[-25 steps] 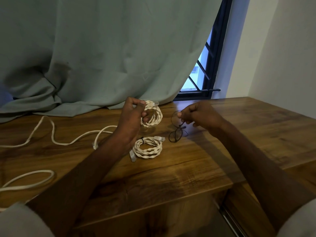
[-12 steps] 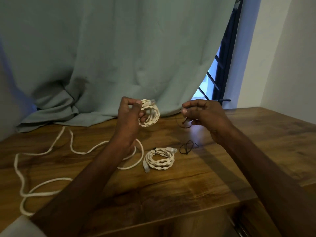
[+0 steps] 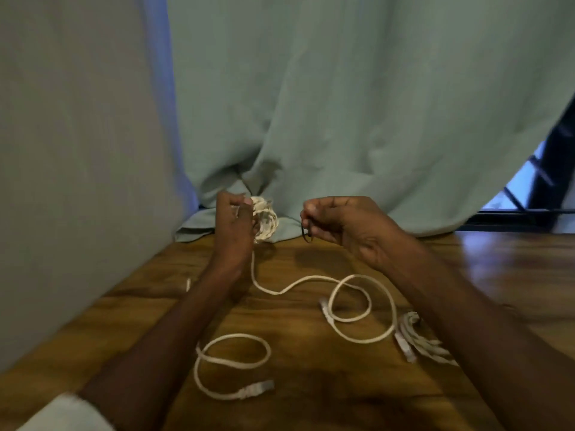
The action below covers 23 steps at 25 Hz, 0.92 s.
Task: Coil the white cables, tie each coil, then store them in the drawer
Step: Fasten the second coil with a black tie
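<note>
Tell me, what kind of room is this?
Probably a room at home: a wooden desk stands against a green curtain that covers a window, with white cables spread on it.

I am looking down at a wooden table with a warm brown grain, which is running from the near edge to the far wall; a pale green curtain is hanging across the far side, its hem bunching in folds on the tabletop; on the left a plain pale wall is closing the table in, a faint bluish edge showing where it is meeting the curtain; at the far right a dark-framed window is peeking out past the curtain, daylight coming through its bars and glinting on the wood just beneath it.
</note>
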Tool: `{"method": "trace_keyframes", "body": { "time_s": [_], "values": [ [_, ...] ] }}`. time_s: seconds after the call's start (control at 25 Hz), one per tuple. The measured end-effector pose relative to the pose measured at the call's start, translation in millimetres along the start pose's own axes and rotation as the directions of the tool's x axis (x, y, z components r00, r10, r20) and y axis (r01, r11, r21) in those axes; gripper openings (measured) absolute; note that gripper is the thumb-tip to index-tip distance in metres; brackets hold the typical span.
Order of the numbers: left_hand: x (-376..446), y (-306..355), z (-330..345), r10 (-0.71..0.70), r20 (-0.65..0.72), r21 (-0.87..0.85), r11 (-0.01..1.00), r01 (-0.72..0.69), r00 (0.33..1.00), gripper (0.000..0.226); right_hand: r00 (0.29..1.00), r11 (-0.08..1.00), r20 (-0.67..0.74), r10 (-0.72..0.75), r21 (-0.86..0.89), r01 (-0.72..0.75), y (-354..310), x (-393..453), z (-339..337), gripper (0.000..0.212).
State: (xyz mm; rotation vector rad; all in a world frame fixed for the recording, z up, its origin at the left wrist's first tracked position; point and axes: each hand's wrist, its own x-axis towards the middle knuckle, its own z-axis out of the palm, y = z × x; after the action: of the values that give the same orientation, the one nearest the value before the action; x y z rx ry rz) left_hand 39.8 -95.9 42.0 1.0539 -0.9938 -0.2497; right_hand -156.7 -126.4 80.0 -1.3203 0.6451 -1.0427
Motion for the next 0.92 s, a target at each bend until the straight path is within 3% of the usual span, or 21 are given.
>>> {"method": "trace_keyframes", "body": {
  "time_s": [0.12,0.4,0.92],
  "values": [
    [2.7,-11.3,-4.8,-0.046,-0.015,-0.080,0.996,0.044,0.999,0.007,0.995,0.997,0.062,0.072,0.012,-0.073,17.6,19.1,17.2,0.022],
    [-2.0,-12.3,-5.4,-0.065,0.052,-0.082,0.994,0.069,0.997,0.006,0.995,0.989,0.056,0.077,0.121,-0.084,27.3,19.0,5.1,0.024],
    [-11.3,-3.2,-5.9,-0.039,0.081,-0.058,0.997,0.044,0.996,0.006,0.998,0.996,0.060,0.020,0.088,-0.025,25.8,12.9,1.9,0.028]
  ]
}}
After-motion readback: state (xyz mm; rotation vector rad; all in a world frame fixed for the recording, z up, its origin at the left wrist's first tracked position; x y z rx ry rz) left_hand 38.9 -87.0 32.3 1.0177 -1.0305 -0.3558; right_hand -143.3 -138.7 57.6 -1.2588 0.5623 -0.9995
